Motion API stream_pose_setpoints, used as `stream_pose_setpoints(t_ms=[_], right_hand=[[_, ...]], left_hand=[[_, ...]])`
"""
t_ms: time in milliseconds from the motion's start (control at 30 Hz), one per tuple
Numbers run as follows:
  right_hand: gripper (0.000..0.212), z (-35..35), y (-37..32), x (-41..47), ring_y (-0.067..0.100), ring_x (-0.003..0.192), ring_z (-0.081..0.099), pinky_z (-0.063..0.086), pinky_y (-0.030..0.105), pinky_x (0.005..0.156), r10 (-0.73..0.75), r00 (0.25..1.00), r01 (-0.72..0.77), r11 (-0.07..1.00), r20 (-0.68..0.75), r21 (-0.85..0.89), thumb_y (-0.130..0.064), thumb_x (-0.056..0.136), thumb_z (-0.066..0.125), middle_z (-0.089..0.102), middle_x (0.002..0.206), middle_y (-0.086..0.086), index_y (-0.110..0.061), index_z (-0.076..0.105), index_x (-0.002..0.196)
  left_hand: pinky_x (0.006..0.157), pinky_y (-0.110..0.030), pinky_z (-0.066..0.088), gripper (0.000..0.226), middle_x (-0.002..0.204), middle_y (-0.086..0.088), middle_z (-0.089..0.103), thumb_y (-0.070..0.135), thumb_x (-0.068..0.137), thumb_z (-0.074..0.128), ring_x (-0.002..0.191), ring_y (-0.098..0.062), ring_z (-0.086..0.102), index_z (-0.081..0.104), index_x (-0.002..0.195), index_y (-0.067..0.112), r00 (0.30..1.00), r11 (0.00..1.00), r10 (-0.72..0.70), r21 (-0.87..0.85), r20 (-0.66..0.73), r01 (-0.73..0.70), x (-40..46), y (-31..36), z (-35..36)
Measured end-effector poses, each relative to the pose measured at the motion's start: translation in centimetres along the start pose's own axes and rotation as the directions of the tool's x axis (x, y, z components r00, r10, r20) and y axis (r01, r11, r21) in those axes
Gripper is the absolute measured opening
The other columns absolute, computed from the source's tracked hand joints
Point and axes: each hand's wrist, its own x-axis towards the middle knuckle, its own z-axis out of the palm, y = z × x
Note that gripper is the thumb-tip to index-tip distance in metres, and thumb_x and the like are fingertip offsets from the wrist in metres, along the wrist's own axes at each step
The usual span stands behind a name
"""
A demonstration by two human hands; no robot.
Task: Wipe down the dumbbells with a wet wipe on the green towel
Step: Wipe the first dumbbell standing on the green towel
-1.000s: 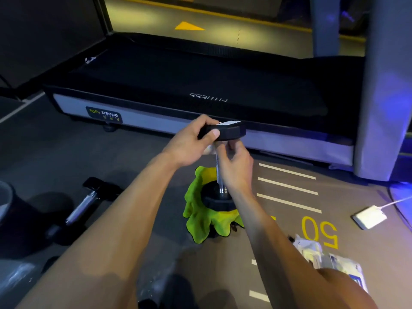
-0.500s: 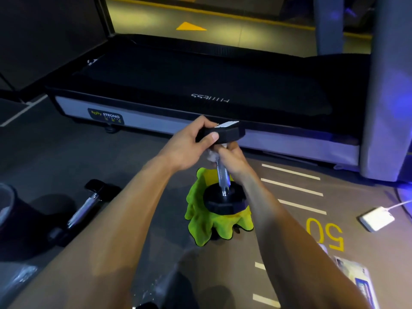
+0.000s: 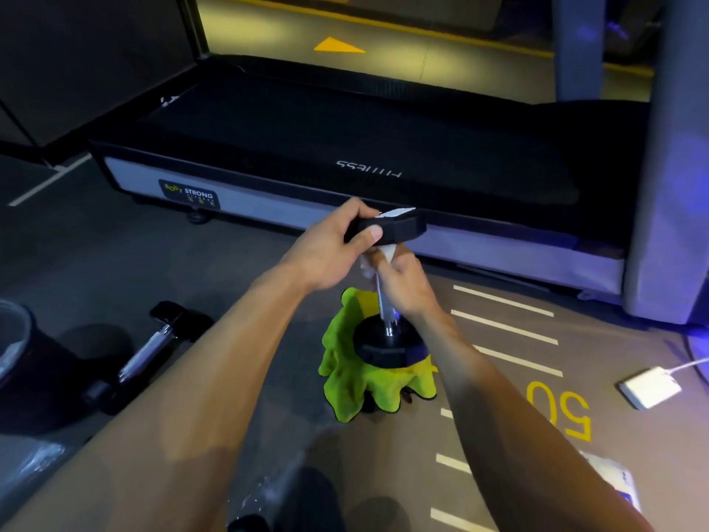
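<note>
Left hand point(image 3: 326, 255) grips the upright dumbbell point(image 3: 385, 286) by its top, right hand point(image 3: 403, 286) pinches the wipe point(image 3: 385, 253) round the handle; next, probably, rub downward toward the green towel point(image 3: 345, 378).

The floor point(image 3: 115, 263) is dark grey, changing to brown on the right with white stripes point(image 3: 502, 332) and a yellow "50" point(image 3: 560, 412). A treadmill point(image 3: 345, 147) with a black belt and grey side rail spans the background. A grey upright post point(image 3: 667, 186) stands right. Lighting is dim, with a blue tint on the right.
</note>
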Motion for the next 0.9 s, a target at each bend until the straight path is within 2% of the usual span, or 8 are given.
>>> stream_pose_setpoints(t_ms=[167, 300, 367, 467, 567, 667, 800, 900], right_hand=[[0.061, -0.3, 1.5, -1.5, 0.018, 0.11, 0.061, 0.044, 0.035, 0.097, 0.231, 0.972, -0.229, 0.973, 0.041, -0.04, -0.059, 0.106, 0.023, 0.068, 0.116, 0.005, -0.019, 0.067, 0.12], [0.031, 0.1, 0.9, -1.2, 0.019, 0.103, 0.056, 0.038, 0.03, 0.082, -0.027, 0.997, 0.018, 0.993, -0.076, -0.118, -0.04, 0.102, 0.042, 0.064, 0.106, 0.007, -0.022, 0.064, 0.092], [0.014, 0.8, 0.5, -1.0, 0.025, 0.107, 0.055, 0.042, 0.032, 0.084, -0.068, 0.975, 0.033, 0.985, -0.211, -0.169, -0.02, 0.1, 0.054, 0.061, 0.112, 0.013, -0.014, 0.066, 0.105], [0.025, 1.9, 0.2, -0.8, 0.025, 0.108, 0.063, 0.049, 0.034, 0.09, -0.018, 0.935, 0.001, 0.999, -0.354, -0.049, -0.016, 0.1, 0.058, 0.064, 0.118, 0.012, -0.009, 0.06, 0.123], [0.018, 1.4, 0.2, -0.3, 0.006, 0.091, 0.061, 0.05, 0.027, 0.081, -0.009, 0.964, 0.038, 0.994, -0.266, 0.106, -0.012, 0.101, 0.06, 0.069, 0.102, -0.003, -0.011, 0.06, 0.119], [0.019, -0.3, 0.3, 0.6, 0.004, 0.056, 0.05, 0.045, 0.022, 0.056, 0.038, 0.993, 0.002, 0.94, -0.11, 0.342, 0.003, 0.099, 0.056, 0.057, 0.065, -0.001, -0.005, 0.059, 0.082], [0.029, -1.6, 1.1, 0.8, 0.013, 0.056, 0.044, 0.041, 0.029, 0.055, 0.126, 0.986, -0.163, 0.831, 0.105, 0.531, -0.009, 0.094, 0.06, 0.051, 0.06, -0.001, -0.018, 0.06, 0.067], [0.013, -2.3, 2.0, 0.6, 0.011, 0.059, 0.052, 0.047, 0.029, 0.056, 0.127, 0.976, -0.202, 0.821, 0.174, 0.534, -0.009, 0.093, 0.062, 0.058, 0.065, -0.004, -0.014, 0.063, 0.081]], left_hand=[[0.102, -0.039, 0.051, 0.024, 0.12, 0.008, 0.068, 0.039, 0.107, 0.056, 0.113, -0.014, 0.063, 0.058, 0.128, 0.03, 1.0, 1.0, -0.017, 0.002, 0.011, 0.017, 0.0, -0.1, -0.2], [0.103, -0.04, 0.051, 0.024, 0.118, 0.008, 0.069, 0.038, 0.106, 0.056, 0.113, -0.015, 0.064, 0.058, 0.129, 0.029, 1.0, 1.0, -0.01, 0.001, 0.012, 0.01, 0.1, 0.1, 0.0], [0.103, -0.039, 0.051, 0.024, 0.118, 0.007, 0.069, 0.035, 0.106, 0.057, 0.112, -0.015, 0.064, 0.059, 0.129, 0.027, 1.0, 1.0, -0.004, 0.001, -0.002, 0.004, 0.1, 0.3, 0.3], [0.105, -0.042, 0.05, 0.023, 0.12, 0.005, 0.07, 0.034, 0.106, 0.058, 0.114, -0.017, 0.064, 0.059, 0.127, 0.025, 1.0, 1.0, 0.017, 0.016, -0.006, -0.017, 0.5, 0.9, 1.0], [0.104, -0.044, 0.049, 0.022, 0.121, 0.004, 0.068, 0.035, 0.105, 0.058, 0.113, -0.018, 0.064, 0.059, 0.125, 0.026, 1.0, 0.999, 0.026, 0.041, -0.007, -0.026, 0.6, 1.1, 1.5], [0.103, -0.046, 0.05, 0.02, 0.12, 0.005, 0.068, 0.036, 0.105, 0.059, 0.112, -0.019, 0.064, 0.059, 0.123, 0.027, 0.999, 0.998, 0.051, 0.032, 0.008, -0.051, 0.6, 1.3, 1.7], [0.1, -0.043, 0.052, 0.021, 0.12, 0.007, 0.068, 0.036, 0.104, 0.06, 0.108, -0.016, 0.065, 0.06, 0.124, 0.027, 0.998, 0.997, 0.061, 0.036, 0.027, -0.062, 0.7, 1.9, 2.1], [0.102, -0.043, 0.051, 0.022, 0.122, 0.006, 0.068, 0.034, 0.103, 0.062, 0.111, -0.016, 0.065, 0.062, 0.124, 0.026, 0.996, 0.997, 0.081, 0.006, 0.043, -0.081, 1.0, 2.1, 2.3]])
